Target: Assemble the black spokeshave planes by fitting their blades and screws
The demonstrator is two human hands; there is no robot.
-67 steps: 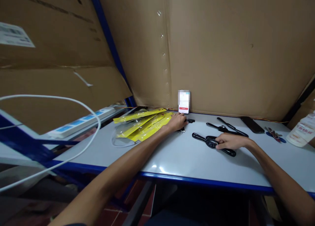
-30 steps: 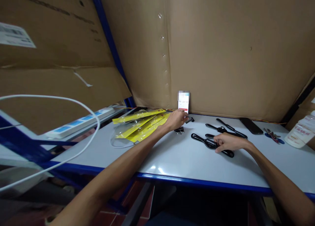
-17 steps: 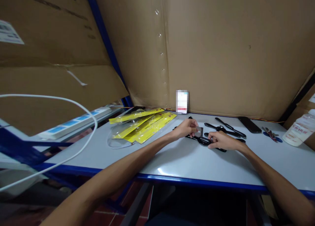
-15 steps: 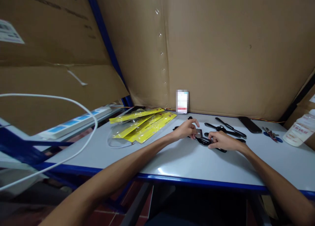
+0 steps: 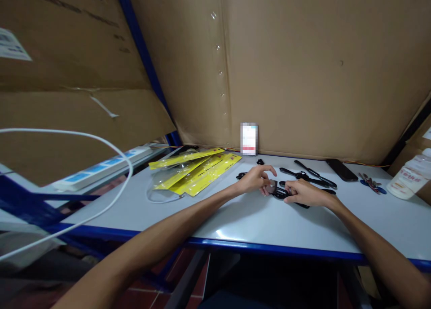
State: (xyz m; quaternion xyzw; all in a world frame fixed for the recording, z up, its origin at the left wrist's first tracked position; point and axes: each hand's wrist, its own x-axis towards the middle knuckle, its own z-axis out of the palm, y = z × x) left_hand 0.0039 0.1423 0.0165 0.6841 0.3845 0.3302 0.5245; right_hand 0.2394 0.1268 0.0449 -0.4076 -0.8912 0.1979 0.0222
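My left hand (image 5: pixel 253 180) pinches a flat grey metal blade (image 5: pixel 271 188) between thumb and fingers, with its index finger raised. The blade is held at the left side of a black spokeshave (image 5: pixel 280 194) lying low over the table; whether they touch I cannot tell. My right hand (image 5: pixel 305 193) is closed on the spokeshave's right part, and a black handle end shows below the palm. Just beyond that hand lie more black two-handled spokeshaves (image 5: pixel 315 179). A small black part (image 5: pixel 260 162) sits behind my left hand, and another dark piece (image 5: pixel 241 175) beside its wrist.
Yellow-carded clear packages (image 5: pixel 205 176) lie at left on the white table (image 5: pixel 242 223). A lit phone (image 5: pixel 249 139) leans against the cardboard wall. To the right are a dark phone (image 5: pixel 342 170), keys (image 5: pixel 372 184) and a white bottle (image 5: pixel 409 178). A white cable (image 5: pixel 129 174) loops at left.
My left hand has turned the blade and shifted it slightly right and down, closer to the spokeshave. My right hand has stayed nearly still.
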